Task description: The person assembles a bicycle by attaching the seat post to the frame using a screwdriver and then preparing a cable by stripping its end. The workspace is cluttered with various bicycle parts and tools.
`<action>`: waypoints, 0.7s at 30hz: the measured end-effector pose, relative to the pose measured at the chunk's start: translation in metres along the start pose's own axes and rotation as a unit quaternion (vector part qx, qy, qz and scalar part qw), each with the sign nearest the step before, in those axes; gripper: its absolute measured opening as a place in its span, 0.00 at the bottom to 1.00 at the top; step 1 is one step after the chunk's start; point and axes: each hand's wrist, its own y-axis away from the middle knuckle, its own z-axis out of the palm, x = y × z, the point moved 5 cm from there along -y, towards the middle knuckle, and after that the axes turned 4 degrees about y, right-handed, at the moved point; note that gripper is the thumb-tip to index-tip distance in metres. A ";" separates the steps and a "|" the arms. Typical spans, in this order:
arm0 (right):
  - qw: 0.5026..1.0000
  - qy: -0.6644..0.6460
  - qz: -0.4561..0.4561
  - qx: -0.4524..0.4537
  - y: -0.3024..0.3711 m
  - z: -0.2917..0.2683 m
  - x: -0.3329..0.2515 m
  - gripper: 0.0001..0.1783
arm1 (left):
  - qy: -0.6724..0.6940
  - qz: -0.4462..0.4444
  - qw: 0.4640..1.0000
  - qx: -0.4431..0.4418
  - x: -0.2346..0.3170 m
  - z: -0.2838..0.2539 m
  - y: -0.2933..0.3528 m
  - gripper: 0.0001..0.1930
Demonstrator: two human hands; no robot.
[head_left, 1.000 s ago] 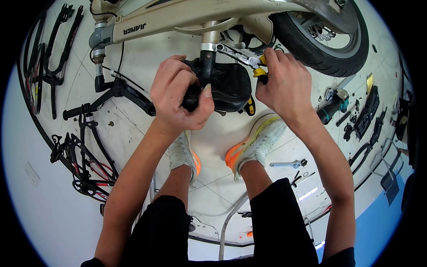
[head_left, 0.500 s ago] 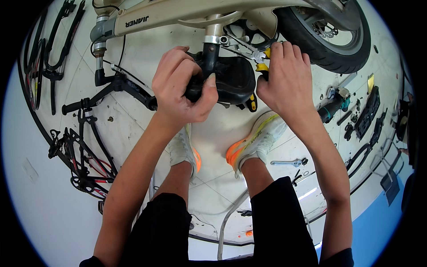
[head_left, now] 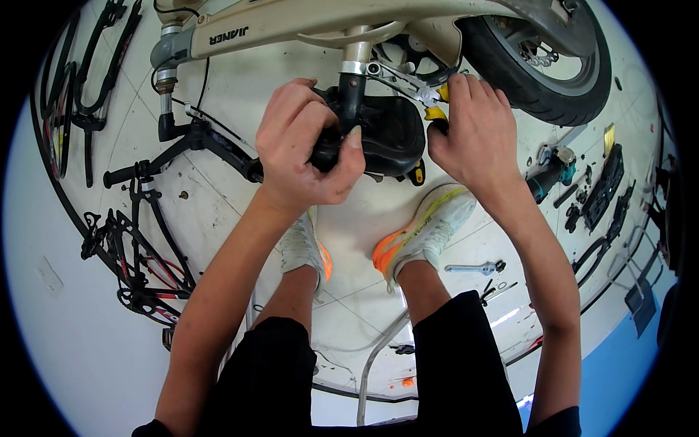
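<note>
A black bicycle saddle (head_left: 393, 138) hangs below its seat post (head_left: 357, 51) on the beige bike frame (head_left: 269, 28). My left hand (head_left: 306, 142) is closed around the left side of the saddle, thumb pressing its near edge. Pliers (head_left: 435, 103) with yellow-and-black handles are gripped in my right hand (head_left: 480, 131), just right of the saddle. The pliers' silver jaws point left, near a thin metal lever running from the silver seat clamp (head_left: 354, 68). Whether the jaws touch the lever, I cannot tell. My right palm and fingers hide most of the handles.
The bike's black rear wheel (head_left: 542, 91) stands at the upper right. Several bike frames and forks lie left, including a black-and-red frame (head_left: 135, 262). An adjustable wrench (head_left: 475, 268), a teal-and-black power tool (head_left: 550, 175) and loose parts lie on the floor to the right.
Both hands, the saddle and the pliers appear shifted slightly right and down, along with the whole view. My grips look the same.
</note>
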 end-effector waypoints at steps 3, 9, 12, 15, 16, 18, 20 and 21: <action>1.000 -0.002 -0.022 -0.004 -0.005 0.002 0.003 0.18 | -0.001 0.004 1.000 0.003 -0.002 0.002 0.001 0.10; 0.999 0.011 -0.032 0.006 -0.003 0.005 0.004 0.16 | -0.001 0.000 1.000 0.007 -0.001 0.006 0.006 0.10; 0.999 0.027 -0.015 -0.013 -0.004 0.004 0.000 0.15 | -0.003 0.000 1.000 0.002 -0.001 0.005 0.005 0.10; 0.999 0.030 0.016 -0.038 0.002 0.005 -0.004 0.15 | 0.000 -0.006 1.000 0.006 0.000 0.006 0.008 0.10; 0.998 0.033 0.023 -0.040 0.003 0.005 -0.005 0.15 | 0.001 -0.010 1.000 0.004 0.001 0.006 0.008 0.10; 0.998 0.038 0.036 -0.044 0.003 0.003 -0.008 0.14 | 0.003 -0.017 1.000 0.002 0.001 0.003 0.007 0.10; 0.998 0.037 0.040 -0.031 0.000 0.001 -0.013 0.14 | 0.000 -0.017 1.000 0.000 0.000 -0.001 0.005 0.10; 0.998 0.037 0.042 -0.025 -0.002 0.000 -0.015 0.14 | -0.002 -0.017 1.000 0.000 -0.001 -0.003 0.004 0.10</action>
